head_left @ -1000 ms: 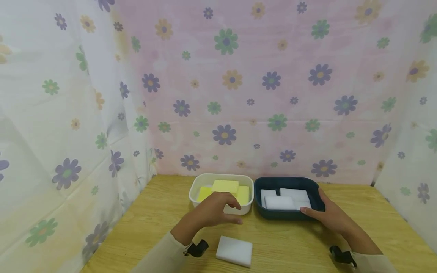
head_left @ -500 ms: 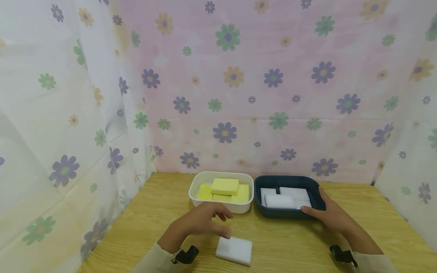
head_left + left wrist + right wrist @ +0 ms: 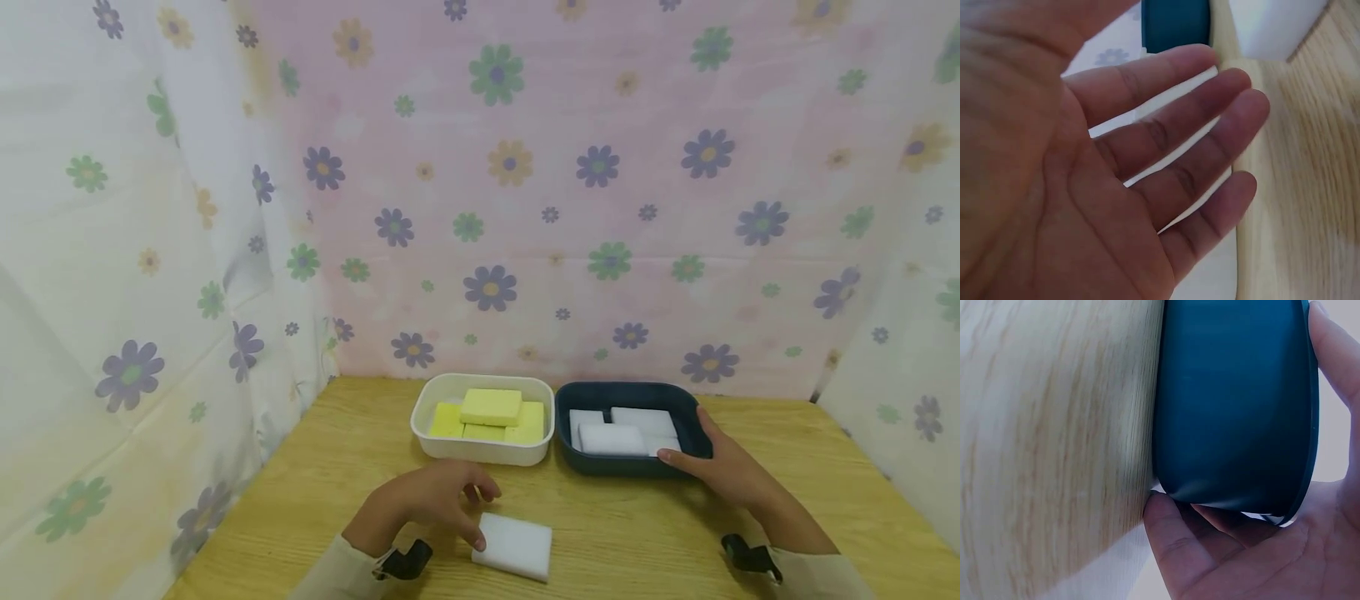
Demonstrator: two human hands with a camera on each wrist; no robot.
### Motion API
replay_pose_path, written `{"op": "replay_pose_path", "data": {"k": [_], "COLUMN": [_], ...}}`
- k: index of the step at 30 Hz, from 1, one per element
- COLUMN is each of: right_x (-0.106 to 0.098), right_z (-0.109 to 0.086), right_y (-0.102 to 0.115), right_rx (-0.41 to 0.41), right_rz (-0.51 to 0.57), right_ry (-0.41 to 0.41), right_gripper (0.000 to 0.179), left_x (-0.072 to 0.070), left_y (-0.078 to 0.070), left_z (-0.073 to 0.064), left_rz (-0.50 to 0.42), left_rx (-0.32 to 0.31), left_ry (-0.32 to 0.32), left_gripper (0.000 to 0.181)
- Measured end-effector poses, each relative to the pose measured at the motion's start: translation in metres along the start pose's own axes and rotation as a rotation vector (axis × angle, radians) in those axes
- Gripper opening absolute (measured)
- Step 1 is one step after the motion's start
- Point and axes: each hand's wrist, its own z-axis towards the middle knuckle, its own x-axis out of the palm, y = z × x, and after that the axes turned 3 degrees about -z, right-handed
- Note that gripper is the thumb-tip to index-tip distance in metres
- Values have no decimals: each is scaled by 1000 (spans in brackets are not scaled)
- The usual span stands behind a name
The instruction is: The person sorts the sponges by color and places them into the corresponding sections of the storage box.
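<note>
A white sponge block (image 3: pixel 513 546) lies flat on the table in front of the bins. My left hand (image 3: pixel 441 498) hovers at its left side, thumb by the sponge's left edge. Its fingers (image 3: pixel 1179 131) are spread and loosely bent in the left wrist view, with nothing held. My right hand (image 3: pixel 731 471) grips the right end of a dark teal plastic bin (image 3: pixel 630 468), thumb over the front rim and fingers along the end wall. The right wrist view shows those fingers (image 3: pixel 1175 544) against the bin's underside edge. Several white sponges (image 3: pixel 613 439) lie inside.
Left of the dark bin, almost touching it, stands a white bin (image 3: pixel 487 452) holding several yellow sponges (image 3: pixel 491 407). Both bins stand on a wood-grain table (image 3: pixel 637 542) near its back edge. Flowered cloth (image 3: pixel 547 275) encloses the back and sides.
My left hand has come back from the front of the white bin, down toward the loose white sponge. My right hand keeps its hold on the dark bin. The view tilts slightly.
</note>
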Motion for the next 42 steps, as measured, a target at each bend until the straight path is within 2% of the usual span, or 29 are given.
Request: {"op": "replay_pose_path", "data": {"k": [4,8,12,18,35,42], "right_x": [0,0,0,-1,0,0], "right_z": [0,0,-1,-3,-1,-1], "right_y": [2,1,-1,0,0,0], "right_rx": [-2,-2,-10,-11,-1,-2], "right_rz": [-6,-7,-1,1,-14,-2], "right_ry": [-2,-3,1,7,9,8], "right_gripper": [122,123,123,123,123,123], "left_x": [2,4,5,6,4,2], "left_y": [2,3,3,4,2,2], "left_z": [2,3,4,5,3,5], "left_rz": [51,86,75,67,63,99], "left_rx": [10,-10,-24,6,72,118], "left_ry": [-5,3,3,-13,-64,-94], "left_gripper": [52,40,30,20,8,5]}}
